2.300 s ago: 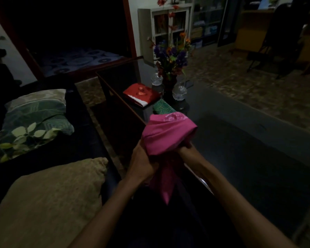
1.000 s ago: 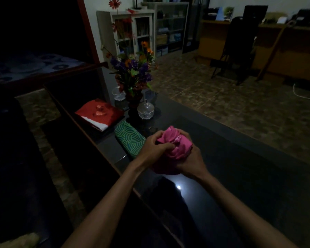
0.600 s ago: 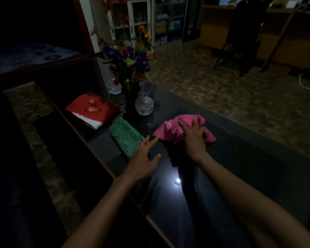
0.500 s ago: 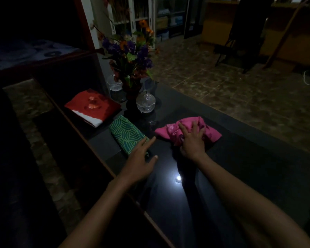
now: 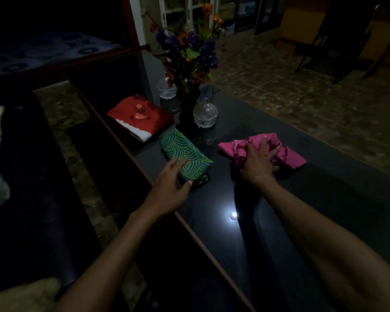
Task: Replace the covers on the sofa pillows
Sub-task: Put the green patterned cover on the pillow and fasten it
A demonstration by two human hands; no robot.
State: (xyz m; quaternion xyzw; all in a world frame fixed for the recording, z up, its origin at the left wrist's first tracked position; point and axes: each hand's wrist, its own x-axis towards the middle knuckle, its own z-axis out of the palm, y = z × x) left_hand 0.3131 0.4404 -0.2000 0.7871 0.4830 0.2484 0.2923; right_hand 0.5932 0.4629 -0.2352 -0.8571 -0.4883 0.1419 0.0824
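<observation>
The left hand (image 5: 170, 183) is reaching with loose fingers onto the near end of the folded green cover (image 5: 185, 157); the right hand (image 5: 259, 162) is pressing flat on the crumpled pink cover (image 5: 291, 155) further right. Probably swapping covers: next, gripping and unfolding the green one.

Both forearms outstretched, left hand (image 5: 169, 179) loosely spread, right hand (image 5: 258, 162) flat with splayed fingers
</observation>
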